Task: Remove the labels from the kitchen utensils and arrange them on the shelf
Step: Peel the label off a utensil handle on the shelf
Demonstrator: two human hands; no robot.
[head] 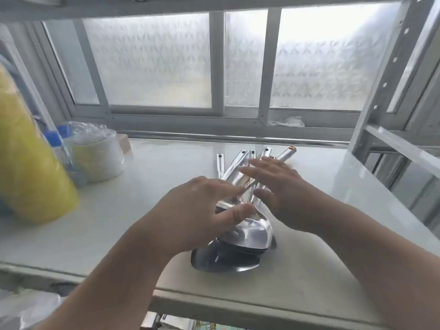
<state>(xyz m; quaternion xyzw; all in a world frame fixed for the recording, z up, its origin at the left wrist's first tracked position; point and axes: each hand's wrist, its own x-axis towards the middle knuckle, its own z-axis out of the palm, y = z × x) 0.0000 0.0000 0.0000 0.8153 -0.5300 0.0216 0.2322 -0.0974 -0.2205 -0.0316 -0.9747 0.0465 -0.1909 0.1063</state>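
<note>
A bundle of metal utensils [240, 210] lies on the pale shelf [142, 210] near the middle of the view, their bowls and blades stacked toward 6 o'clock and their handles fanned out toward 12 o'clock, ending just short of the window frame [217, 63]. The lowest piece looks like a dark ladle bowl, with shinier scoops nested on top (exactly how many pieces is hard to tell).

The left hand [202, 210] comes in from 7 o'clock and rests over the necks of the utensils, fingers spread and thumb against a shiny scoop; its grip is loose, not clenched around anything. The right hand [283, 194] comes in from 4 o'clock, palm down and fingers stretched flat over the handles, its grip released.

At 9 o'clock stand a blurred yellow bag [28, 163], a stack of clear plastic cups [95, 151] and a bottle with a blue cap [53, 139]. A perforated shelf post [385, 84] rises at 2 o'clock.
</note>
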